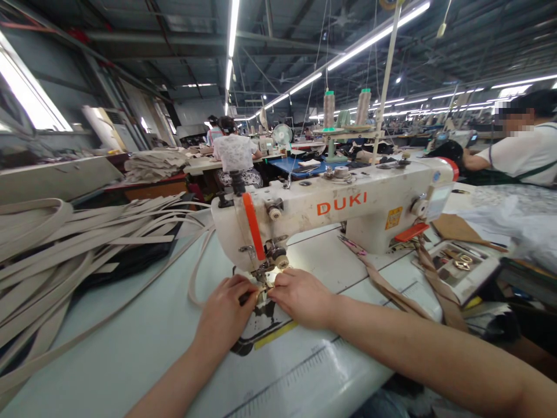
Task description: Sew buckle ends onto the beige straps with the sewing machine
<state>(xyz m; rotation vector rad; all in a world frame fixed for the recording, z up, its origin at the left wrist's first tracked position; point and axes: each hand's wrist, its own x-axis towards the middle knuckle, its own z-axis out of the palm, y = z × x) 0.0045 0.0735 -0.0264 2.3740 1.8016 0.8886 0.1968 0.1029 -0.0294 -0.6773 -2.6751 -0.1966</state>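
Note:
A white sewing machine [300, 203] with orange trim stands in front of me, its lamp lighting the needle area. My left hand [228, 307] is at the left of the presser foot [264, 278], thumb and fingers pinched together. From the right, my right hand [302, 299] reaches to the same spot, its fingers closed close to the needle. Whatever lies between the fingertips is small and mostly hidden. Behind my left hand, a narrow beige strap [194, 284] loops down onto the pale table [143, 348].
Many beige straps [47, 278] are heaped on the left over black material. At right are tan strips [439, 284], pink-handled snips [352, 245] and a tray [476, 284] holding gold-coloured scissors. Thread cones [329, 110] stand behind the machine. Co-workers [235, 145] sit beyond and at right.

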